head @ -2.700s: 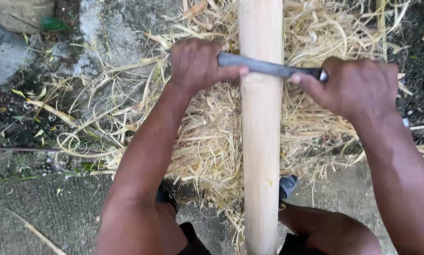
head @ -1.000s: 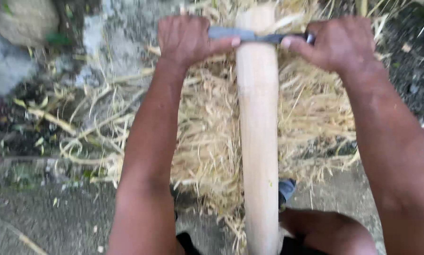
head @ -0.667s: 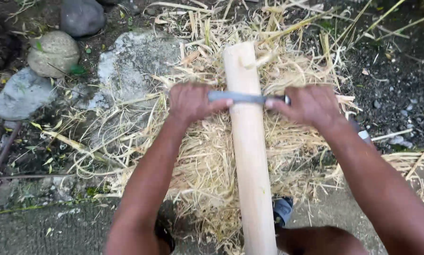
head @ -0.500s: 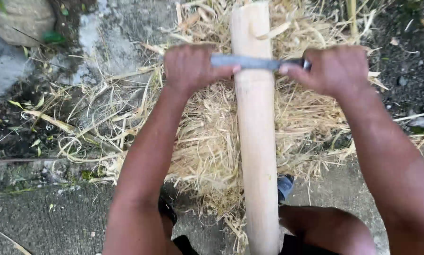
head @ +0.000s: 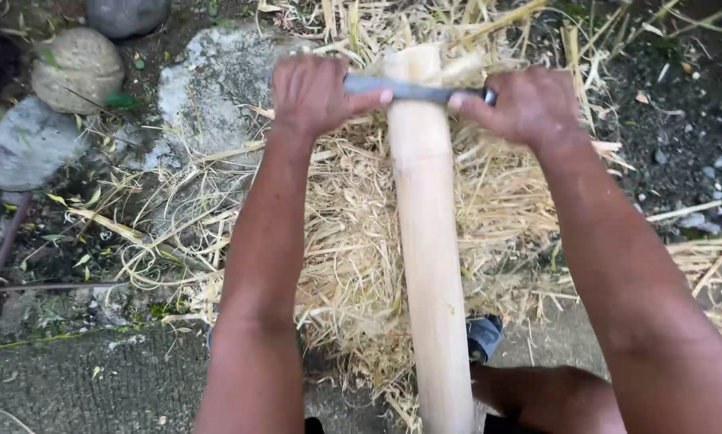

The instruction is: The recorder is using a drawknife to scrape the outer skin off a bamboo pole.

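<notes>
A pale, peeled bamboo pole (head: 429, 241) runs away from me across the middle of the view. A grey metal blade (head: 409, 89) lies crosswise on the pole near its far end. My left hand (head: 312, 92) grips the blade's left end and my right hand (head: 525, 104) grips its dark handle on the right. Both arms reach forward on either side of the pole.
A heap of straw-coloured shavings (head: 345, 241) lies under and around the pole. Rounded stones (head: 75, 68) sit at the upper left, a rusty rod (head: 3, 257) at the left. My leg and a dark sandal (head: 485, 337) show below. Concrete ground (head: 79, 386) is at the lower left.
The blade and both hands have slid back and forth along the pole; compared with half a second ago they sit a little farther up, near its far end.
</notes>
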